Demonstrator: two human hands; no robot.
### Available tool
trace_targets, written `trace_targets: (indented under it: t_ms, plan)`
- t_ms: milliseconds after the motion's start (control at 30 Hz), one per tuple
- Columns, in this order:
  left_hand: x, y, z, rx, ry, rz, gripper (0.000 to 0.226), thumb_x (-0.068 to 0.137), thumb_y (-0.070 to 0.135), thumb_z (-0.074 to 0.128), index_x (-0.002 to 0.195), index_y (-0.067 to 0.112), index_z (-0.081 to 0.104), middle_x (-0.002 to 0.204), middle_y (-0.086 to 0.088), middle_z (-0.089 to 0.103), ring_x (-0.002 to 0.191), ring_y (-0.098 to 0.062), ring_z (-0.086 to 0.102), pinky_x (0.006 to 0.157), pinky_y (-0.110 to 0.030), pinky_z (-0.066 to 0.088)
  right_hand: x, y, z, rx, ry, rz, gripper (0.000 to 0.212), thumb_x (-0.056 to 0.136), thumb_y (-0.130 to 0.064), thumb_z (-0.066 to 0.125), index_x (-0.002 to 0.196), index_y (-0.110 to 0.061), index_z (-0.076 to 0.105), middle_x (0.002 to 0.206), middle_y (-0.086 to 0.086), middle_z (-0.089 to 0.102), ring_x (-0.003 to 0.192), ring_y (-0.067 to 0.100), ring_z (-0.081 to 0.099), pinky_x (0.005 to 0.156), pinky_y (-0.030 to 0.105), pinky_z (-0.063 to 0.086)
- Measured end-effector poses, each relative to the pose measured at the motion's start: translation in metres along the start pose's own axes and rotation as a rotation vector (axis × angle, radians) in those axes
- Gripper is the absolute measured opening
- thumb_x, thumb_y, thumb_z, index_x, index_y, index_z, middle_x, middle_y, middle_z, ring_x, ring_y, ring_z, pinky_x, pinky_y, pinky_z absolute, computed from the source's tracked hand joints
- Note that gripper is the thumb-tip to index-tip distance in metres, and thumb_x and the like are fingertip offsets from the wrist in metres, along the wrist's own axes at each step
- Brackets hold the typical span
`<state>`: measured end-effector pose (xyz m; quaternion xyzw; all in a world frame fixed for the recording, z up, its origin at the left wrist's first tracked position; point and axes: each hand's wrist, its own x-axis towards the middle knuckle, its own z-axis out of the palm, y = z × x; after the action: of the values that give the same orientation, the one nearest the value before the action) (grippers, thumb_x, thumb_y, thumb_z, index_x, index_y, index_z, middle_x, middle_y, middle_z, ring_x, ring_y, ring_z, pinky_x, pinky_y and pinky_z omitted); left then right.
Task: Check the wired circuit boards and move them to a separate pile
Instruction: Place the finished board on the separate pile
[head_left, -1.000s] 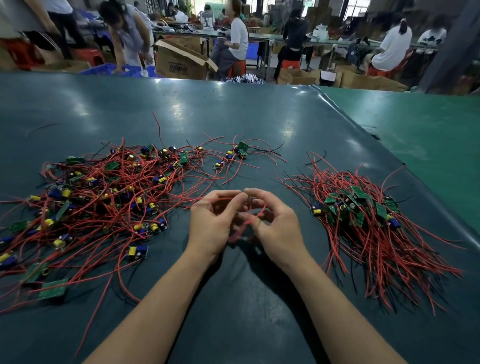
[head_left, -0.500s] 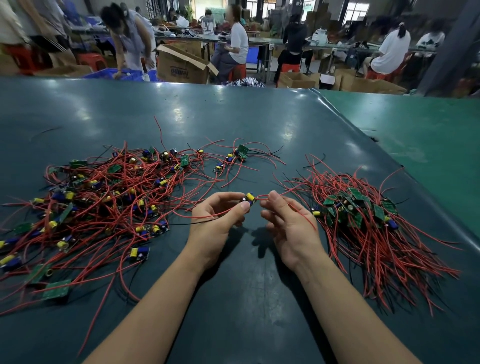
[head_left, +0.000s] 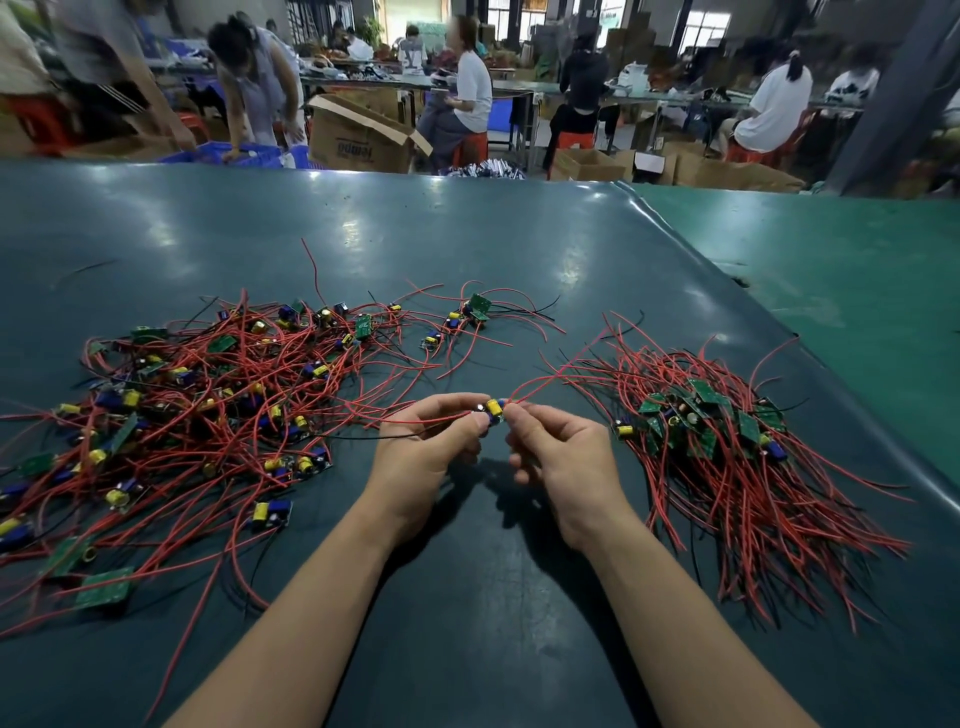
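Glossy table mat – plastic-coated red wires

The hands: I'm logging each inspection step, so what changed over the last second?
The left hand and right hand drew slightly apart; the wired circuit board, hidden before, now shows pinched between their fingertips. Both piles stayed put.

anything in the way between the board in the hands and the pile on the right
Nothing visible blocks it. The board is pinched between the left hand and right hand, above the table. Only bare mat and a few stray red wires lie between it and the right pile.
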<state>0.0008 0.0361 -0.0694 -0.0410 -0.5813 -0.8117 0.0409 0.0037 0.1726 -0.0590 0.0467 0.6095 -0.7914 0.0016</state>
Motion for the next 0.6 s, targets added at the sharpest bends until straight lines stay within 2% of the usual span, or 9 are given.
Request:
trace_targets:
  t_ms: [133, 233, 300, 367, 500, 600]
  plan:
    - [0.0008, 0.0004, -0.0022, -0.005, -0.034, -0.029, 0.031, 0.084, -0.010, 0.061, 0.080, 0.016, 0.079, 0.075, -0.006, 0.071, 0.066, -0.019, 0.053, 0.057, -0.018, 0.047, 0.0002, -0.0024, -0.0016, 0.062, 0.013, 0.014, 0.008, 0.083, -0.015, 0.075, 0.076, -0.012, 0.077, 0.060, -0.001, 0.061, 0.045, 0.009, 0.048, 0.038, 0.018, 0.035]
    - [-0.0005, -0.0004, -0.0017, 0.036, -0.046, -0.022, 0.024, 0.084, -0.006, 0.065, 0.082, 0.014, 0.078, 0.078, -0.009, 0.070, 0.071, -0.021, 0.055, 0.059, -0.020, 0.048, 0.0027, -0.0045, -0.0039, 0.119, 0.014, 0.040, 0.007, 0.083, -0.013, 0.074, 0.076, -0.010, 0.074, 0.059, 0.000, 0.059, 0.044, 0.009, 0.046, 0.038, 0.018, 0.033]
    - [-0.0017, -0.0002, 0.0001, 0.046, -0.049, -0.019, 0.014, 0.080, 0.004, 0.071, 0.091, 0.012, 0.076, 0.080, -0.009, 0.071, 0.069, -0.020, 0.058, 0.061, -0.022, 0.051, 0.0031, -0.0036, -0.0034, 0.109, 0.007, 0.027, 0.008, 0.084, -0.009, 0.073, 0.076, -0.011, 0.072, 0.060, 0.001, 0.059, 0.045, 0.010, 0.048, 0.037, 0.018, 0.034]
    - [-0.0026, -0.0003, 0.0010, 0.084, -0.055, -0.018, 0.022, 0.076, 0.014, 0.074, 0.095, 0.006, 0.073, 0.080, -0.010, 0.072, 0.067, -0.017, 0.062, 0.063, -0.024, 0.054, 0.0020, -0.0022, -0.0014, 0.094, -0.006, 0.005, 0.006, 0.084, -0.008, 0.072, 0.079, -0.011, 0.072, 0.063, 0.003, 0.062, 0.047, 0.011, 0.051, 0.037, 0.019, 0.036]
    - [-0.0034, -0.0002, 0.0013, 0.128, -0.071, -0.013, 0.020, 0.079, 0.009, 0.074, 0.095, -0.002, 0.072, 0.072, -0.007, 0.071, 0.059, -0.011, 0.060, 0.058, -0.019, 0.050, 0.0012, 0.0008, 0.0008, 0.065, 0.017, 0.008, 0.011, 0.084, -0.010, 0.074, 0.073, -0.012, 0.074, 0.062, 0.004, 0.063, 0.044, 0.009, 0.049, 0.036, 0.017, 0.034]
    - [-0.0042, 0.0004, 0.0003, 0.105, -0.068, -0.019, 0.017, 0.076, 0.012, 0.076, 0.090, 0.004, 0.073, 0.070, -0.006, 0.071, 0.057, -0.011, 0.059, 0.056, -0.019, 0.049, 0.0043, -0.0002, -0.0005, 0.074, 0.072, -0.025, 0.013, 0.085, -0.012, 0.073, 0.072, -0.010, 0.073, 0.058, 0.002, 0.057, 0.042, 0.007, 0.044, 0.035, 0.018, 0.030]
